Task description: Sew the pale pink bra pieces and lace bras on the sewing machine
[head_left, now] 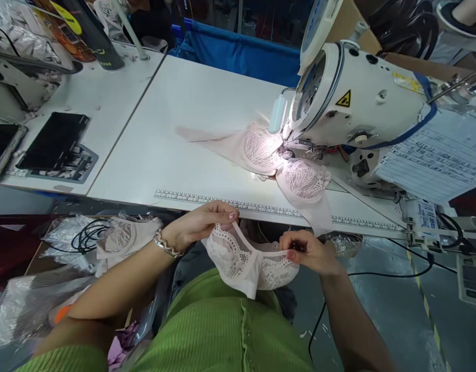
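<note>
Over my lap I hold a pale pink lace bra (240, 258) by its upper edge, the cups hanging down. My left hand (211, 219), with a bracelet at the wrist, pinches the edge on the left side. On the right side my right hand (308, 250) grips the same edge between thumb and fingers. A second pink lace bra (303, 181) lies spread on the table, its middle under the needle area of the sewing machine (354, 98). The machine's lamp lights that spot brightly. One wing of it droops over the table's front edge.
A printed ruler (222, 202) runs along the front of the white table (176, 98). A black phone (54, 140) and a dark bottle (94, 41) sit at the left. Below left, a box holds plastic bags and another bra (124, 237). A written sheet (435, 155) hangs by the machine.
</note>
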`<act>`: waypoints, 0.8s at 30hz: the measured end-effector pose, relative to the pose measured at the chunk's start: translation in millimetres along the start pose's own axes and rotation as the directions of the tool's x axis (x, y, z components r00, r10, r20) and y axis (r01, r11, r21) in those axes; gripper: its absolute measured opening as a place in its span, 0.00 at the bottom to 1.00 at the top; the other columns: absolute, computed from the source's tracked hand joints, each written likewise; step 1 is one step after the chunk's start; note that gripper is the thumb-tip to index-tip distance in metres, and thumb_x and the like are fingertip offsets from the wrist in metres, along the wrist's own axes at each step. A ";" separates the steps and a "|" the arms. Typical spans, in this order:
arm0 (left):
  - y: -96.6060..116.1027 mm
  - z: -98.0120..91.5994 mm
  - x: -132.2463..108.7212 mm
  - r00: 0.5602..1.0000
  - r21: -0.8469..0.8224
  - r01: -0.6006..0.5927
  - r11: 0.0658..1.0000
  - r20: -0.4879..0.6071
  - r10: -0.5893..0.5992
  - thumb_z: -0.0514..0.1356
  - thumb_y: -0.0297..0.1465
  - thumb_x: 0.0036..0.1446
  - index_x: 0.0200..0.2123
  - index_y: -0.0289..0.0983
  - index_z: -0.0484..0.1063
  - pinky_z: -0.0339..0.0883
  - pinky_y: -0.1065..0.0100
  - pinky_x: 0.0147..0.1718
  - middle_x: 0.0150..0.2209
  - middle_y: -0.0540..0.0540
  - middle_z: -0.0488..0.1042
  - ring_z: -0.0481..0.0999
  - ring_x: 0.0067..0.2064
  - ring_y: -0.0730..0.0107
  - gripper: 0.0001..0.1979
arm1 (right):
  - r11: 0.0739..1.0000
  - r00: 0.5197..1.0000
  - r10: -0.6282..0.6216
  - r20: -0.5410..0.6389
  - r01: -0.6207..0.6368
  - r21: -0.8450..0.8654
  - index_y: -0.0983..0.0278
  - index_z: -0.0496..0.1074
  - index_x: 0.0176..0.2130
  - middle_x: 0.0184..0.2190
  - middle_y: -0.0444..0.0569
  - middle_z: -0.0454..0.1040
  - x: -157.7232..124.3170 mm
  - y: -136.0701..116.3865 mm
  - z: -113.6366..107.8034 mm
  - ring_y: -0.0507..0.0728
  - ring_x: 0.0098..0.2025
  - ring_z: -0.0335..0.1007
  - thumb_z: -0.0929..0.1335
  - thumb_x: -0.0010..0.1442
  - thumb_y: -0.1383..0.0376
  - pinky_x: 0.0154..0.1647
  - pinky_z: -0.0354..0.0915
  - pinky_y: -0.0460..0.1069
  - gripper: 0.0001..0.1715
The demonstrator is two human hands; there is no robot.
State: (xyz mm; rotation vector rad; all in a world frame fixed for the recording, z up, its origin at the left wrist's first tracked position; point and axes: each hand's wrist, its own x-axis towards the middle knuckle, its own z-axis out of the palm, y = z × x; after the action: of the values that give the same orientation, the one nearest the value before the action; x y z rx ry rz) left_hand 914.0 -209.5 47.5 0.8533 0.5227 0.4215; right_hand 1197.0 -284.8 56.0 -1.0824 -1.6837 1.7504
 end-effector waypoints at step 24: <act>-26.1 34.3 22.6 0.998 -0.461 0.018 0.887 0.060 0.012 0.70 0.38 0.53 0.20 0.37 0.57 0.50 0.80 0.12 0.14 0.59 0.51 0.49 0.14 0.84 0.25 | 0.998 0.996 -0.058 0.066 0.060 -0.018 0.62 0.74 0.35 0.24 0.44 0.72 12.8 0.4 -8.0 0.49 0.21 0.59 0.70 0.56 0.37 0.23 0.56 0.47 0.31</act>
State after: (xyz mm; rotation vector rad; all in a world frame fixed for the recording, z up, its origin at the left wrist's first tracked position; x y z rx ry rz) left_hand 955.9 -233.0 39.5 0.4016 0.3437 0.4906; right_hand 1196.1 -270.0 53.4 -0.9838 -1.7579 1.7524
